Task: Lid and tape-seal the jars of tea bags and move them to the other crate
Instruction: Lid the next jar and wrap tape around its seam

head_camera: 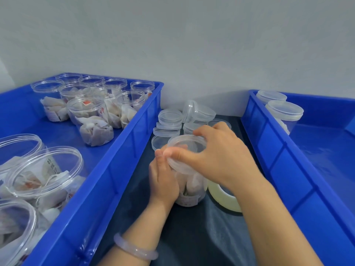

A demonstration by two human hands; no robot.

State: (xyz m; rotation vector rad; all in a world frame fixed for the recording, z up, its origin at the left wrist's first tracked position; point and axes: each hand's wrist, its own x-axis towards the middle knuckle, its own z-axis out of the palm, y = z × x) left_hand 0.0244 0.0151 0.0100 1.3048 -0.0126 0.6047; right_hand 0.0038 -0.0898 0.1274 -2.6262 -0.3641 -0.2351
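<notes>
A clear jar of tea bags (190,191) stands on the dark table between two blue crates. My left hand (163,175) grips its side. My right hand (215,156) grips the clear lid (186,148) on the jar's mouth from above, fingers curled round its rim. A roll of pale tape (222,196) lies just right of the jar, partly hidden under my right wrist. The left crate (107,169) holds several open jars of tea bags (92,120). The right crate (284,166) holds two lidded jars (284,114) at its far end.
A pile of loose clear lids (172,121) lies on the table behind the jar, between the crates. A grey wall runs close behind everything. The right crate's floor (326,150) is bare in front of the two jars.
</notes>
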